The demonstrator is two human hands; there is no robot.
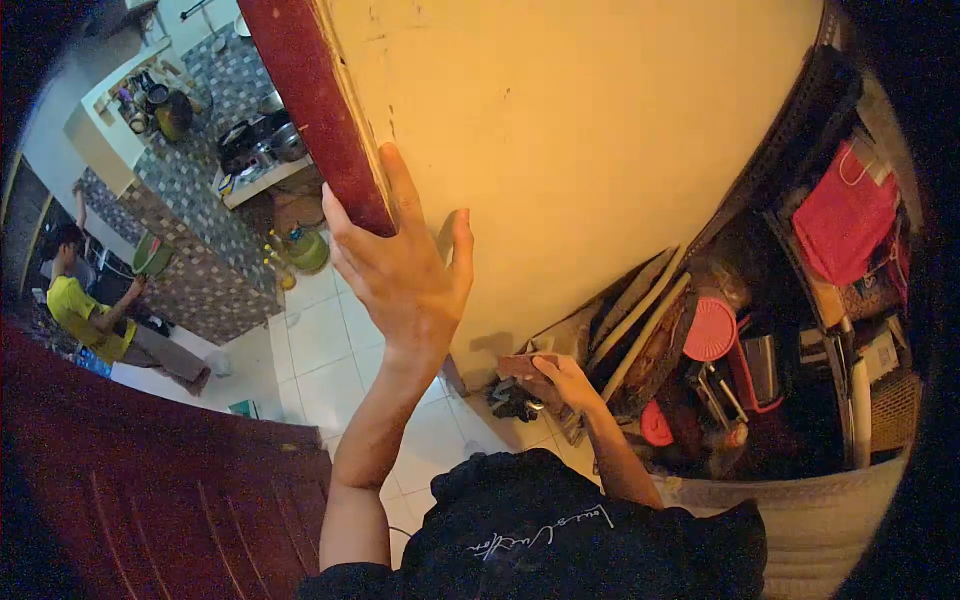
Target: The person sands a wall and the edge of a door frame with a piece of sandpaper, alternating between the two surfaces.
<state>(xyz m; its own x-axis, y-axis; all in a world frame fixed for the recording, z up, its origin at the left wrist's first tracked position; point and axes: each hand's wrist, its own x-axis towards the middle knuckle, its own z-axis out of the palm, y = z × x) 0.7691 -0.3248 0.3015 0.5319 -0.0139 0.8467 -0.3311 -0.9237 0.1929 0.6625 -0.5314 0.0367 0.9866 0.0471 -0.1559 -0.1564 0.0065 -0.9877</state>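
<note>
My left hand (405, 270) is raised against the dark red door frame (325, 110). Its fingers are spread, some on the frame's left side and the index finger along its chipped right edge, with the thumb apart towards the yellow wall (600, 130). Lower and to the right, my right hand (570, 382) is closed around a flat reddish-brown piece (522, 368), perhaps folded sandpaper; I cannot make out its exact kind. The thumb lies on top of that piece, close to the foot of the wall. A small dark bundle (515, 402) is just beneath it.
Wooden sticks (640, 310), a red round lid (711, 328) and a red cloth (848, 215) crowd the right side. A maroon door panel (180, 490) stands lower left. Beyond the frame, a person in a yellow shirt (85, 315) holds a green basin (152, 256) in a tiled kitchen.
</note>
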